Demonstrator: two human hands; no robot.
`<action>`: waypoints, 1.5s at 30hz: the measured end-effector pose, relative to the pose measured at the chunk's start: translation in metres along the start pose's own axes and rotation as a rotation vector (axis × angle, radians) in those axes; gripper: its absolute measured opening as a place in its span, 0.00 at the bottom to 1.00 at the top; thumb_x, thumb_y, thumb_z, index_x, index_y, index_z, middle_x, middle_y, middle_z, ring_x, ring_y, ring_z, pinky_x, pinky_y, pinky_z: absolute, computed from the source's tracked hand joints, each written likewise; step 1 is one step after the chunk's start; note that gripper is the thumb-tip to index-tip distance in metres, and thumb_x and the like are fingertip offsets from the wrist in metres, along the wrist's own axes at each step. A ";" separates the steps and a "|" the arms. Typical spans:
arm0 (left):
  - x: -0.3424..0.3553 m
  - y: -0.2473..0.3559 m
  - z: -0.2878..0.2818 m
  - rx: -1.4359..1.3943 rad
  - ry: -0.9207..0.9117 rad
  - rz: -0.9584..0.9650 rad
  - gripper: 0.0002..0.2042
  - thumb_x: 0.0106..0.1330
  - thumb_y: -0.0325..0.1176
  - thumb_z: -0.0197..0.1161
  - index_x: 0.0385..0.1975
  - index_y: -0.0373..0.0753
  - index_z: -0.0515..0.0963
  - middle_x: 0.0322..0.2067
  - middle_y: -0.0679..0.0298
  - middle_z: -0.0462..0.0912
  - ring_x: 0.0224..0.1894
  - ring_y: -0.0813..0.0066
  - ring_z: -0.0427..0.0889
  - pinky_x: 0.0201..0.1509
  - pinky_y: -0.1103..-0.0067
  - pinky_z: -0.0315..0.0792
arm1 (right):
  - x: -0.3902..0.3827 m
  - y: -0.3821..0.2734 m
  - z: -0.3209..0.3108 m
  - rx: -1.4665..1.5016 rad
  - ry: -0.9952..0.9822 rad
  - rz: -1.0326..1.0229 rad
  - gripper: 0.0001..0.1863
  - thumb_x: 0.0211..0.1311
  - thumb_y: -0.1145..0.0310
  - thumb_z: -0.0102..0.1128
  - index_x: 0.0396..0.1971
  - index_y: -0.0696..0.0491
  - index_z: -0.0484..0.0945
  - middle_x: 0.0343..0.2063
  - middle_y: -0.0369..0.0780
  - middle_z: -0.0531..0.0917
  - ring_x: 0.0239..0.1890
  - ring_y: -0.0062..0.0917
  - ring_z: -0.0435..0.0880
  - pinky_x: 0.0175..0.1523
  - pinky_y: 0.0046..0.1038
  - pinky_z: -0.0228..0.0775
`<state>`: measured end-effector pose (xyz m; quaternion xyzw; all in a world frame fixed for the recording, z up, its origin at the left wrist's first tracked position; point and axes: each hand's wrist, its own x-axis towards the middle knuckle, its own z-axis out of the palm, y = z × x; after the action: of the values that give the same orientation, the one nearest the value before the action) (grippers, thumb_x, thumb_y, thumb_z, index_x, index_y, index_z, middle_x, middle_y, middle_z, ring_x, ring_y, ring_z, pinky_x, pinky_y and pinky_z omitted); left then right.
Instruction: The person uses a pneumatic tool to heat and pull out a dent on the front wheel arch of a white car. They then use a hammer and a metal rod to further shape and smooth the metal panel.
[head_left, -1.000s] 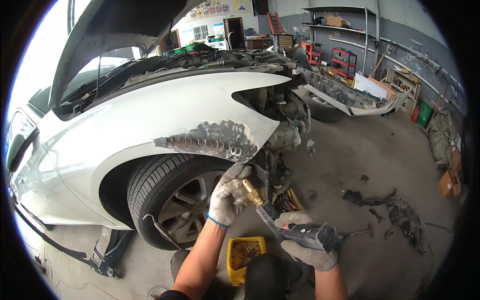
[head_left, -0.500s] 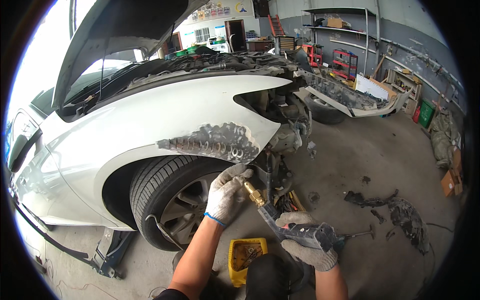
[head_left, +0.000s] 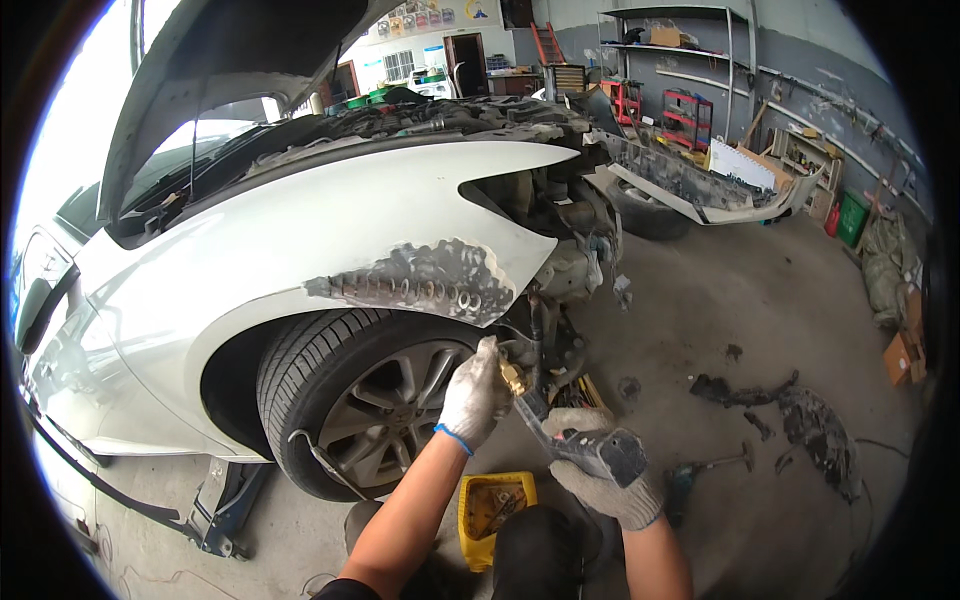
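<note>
Grey concrete floor (head_left: 760,300) all round me, stained and gritty, with black torn plastic scraps (head_left: 800,410) lying at 3 o'clock. Back wall at 12 o'clock is grey with a dark open doorway (head_left: 467,62) and a small window beside it. Metal wall shelving (head_left: 690,60) runs toward 1 o'clock, red rack underneath. Cardboard boxes (head_left: 905,350) stacked at 3 o'clock. Bright daylight pours in from 10 o'clock.
</note>
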<state>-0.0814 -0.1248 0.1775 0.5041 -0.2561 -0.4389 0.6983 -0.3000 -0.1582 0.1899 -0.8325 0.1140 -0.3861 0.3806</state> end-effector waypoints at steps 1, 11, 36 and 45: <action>0.003 -0.002 0.003 0.030 0.038 -0.026 0.20 0.74 0.49 0.52 0.46 0.35 0.76 0.37 0.59 0.85 0.22 0.81 0.74 0.19 0.85 0.64 | 0.003 0.004 0.003 -0.027 0.013 -0.027 0.23 0.44 0.79 0.68 0.45 0.53 0.80 0.46 0.41 0.82 0.50 0.35 0.81 0.56 0.34 0.73; 0.049 0.012 0.008 -0.022 0.105 0.182 0.13 0.69 0.41 0.59 0.37 0.36 0.79 0.28 0.66 0.80 0.27 0.78 0.79 0.30 0.80 0.73 | 0.043 0.024 0.031 0.004 0.094 -0.053 0.25 0.44 0.81 0.67 0.47 0.52 0.78 0.44 0.39 0.82 0.48 0.33 0.80 0.55 0.31 0.72; 0.062 0.012 -0.003 -0.284 -0.014 0.153 0.16 0.69 0.41 0.59 0.44 0.32 0.77 0.34 0.62 0.80 0.31 0.73 0.80 0.37 0.77 0.75 | 0.072 -0.012 0.037 -0.327 -0.013 -0.100 0.22 0.45 0.78 0.67 0.44 0.52 0.78 0.43 0.39 0.81 0.46 0.35 0.80 0.52 0.34 0.73; 0.067 0.011 -0.002 -0.306 -0.026 0.137 0.15 0.70 0.40 0.58 0.43 0.33 0.78 0.32 0.61 0.81 0.31 0.72 0.80 0.37 0.76 0.75 | 0.073 -0.009 0.032 -0.308 -0.023 -0.144 0.22 0.43 0.81 0.67 0.43 0.54 0.78 0.45 0.40 0.81 0.46 0.32 0.81 0.52 0.31 0.74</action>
<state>-0.0433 -0.1806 0.1813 0.3674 -0.2291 -0.4307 0.7919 -0.2277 -0.1701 0.2238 -0.8913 0.1074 -0.3809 0.2213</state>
